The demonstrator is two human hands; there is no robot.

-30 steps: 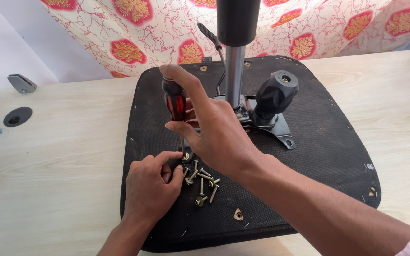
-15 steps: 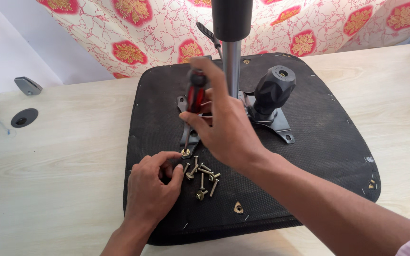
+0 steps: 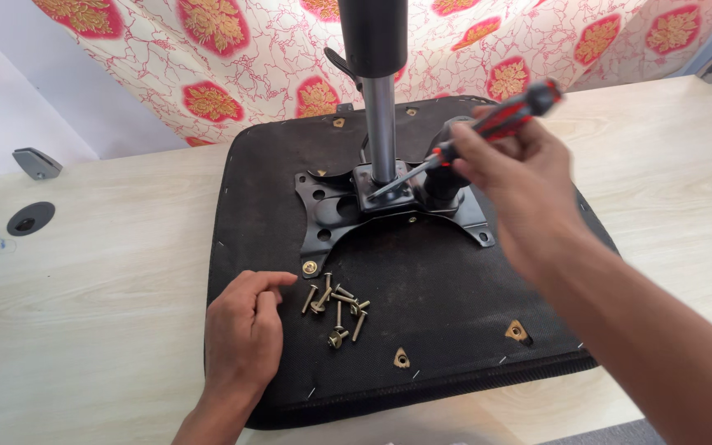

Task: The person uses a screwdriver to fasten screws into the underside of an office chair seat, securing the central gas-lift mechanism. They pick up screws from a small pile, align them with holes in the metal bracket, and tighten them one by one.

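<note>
An upturned black chair seat lies on the pale wooden table. A black metal plate with a steel post is mounted at its centre. My right hand holds a red and black screwdriver, tilted, with its tip near the post's base. My left hand rests flat on the seat, fingers beside a pile of several brass bolts. One brass bolt sits in the plate's front left corner.
A flowered red and cream cloth hangs behind the table. A black knob stands beside the post. A round black grommet and a grey bracket are at the table's left.
My right hand has lifted the screwdriver from the plate's front left corner and swung to the right of the post. My left hand's fingers have moved slightly off the bolts.
</note>
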